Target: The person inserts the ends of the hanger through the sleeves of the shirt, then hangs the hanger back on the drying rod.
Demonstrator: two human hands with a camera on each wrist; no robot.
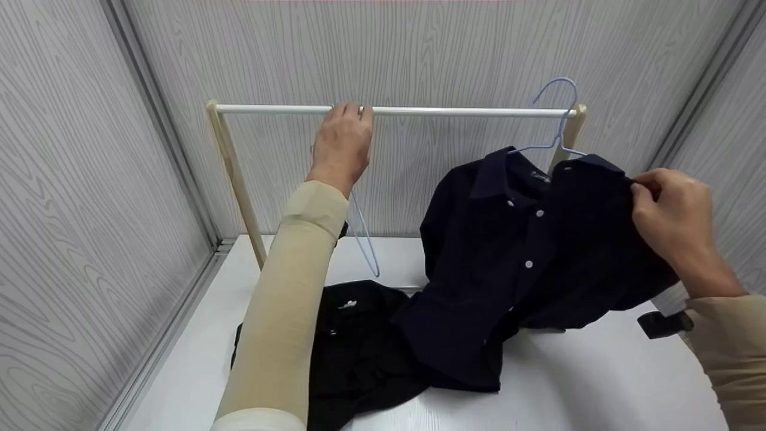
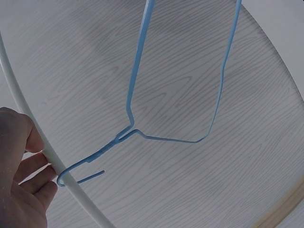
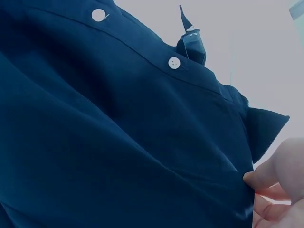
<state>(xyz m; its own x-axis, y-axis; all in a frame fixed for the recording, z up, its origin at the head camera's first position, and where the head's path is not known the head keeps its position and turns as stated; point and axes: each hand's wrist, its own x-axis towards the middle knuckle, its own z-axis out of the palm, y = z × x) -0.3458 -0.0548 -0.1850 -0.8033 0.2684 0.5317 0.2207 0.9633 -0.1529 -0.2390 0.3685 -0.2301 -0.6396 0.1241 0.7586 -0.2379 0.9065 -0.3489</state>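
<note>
My left hand rests at the white rail of a clothes rack, its fingertips touching the rail beside the hook of a blue wire hanger. That hook hangs over the rail, and the hanger's frame carries no garment. At the right, my right hand pinches the shoulder edge of a dark navy button-up shirt, which is on another blue hanger. That hanger's hook stands up near the rail's right end; whether it bears on the rail I cannot tell. In the right wrist view, thumb and fingers grip the cloth.
A black garment lies on the white table, partly behind my left sleeve and under the shirt's hem. Wooden posts carry the rail at both ends. Grained grey wall panels stand behind and at both sides.
</note>
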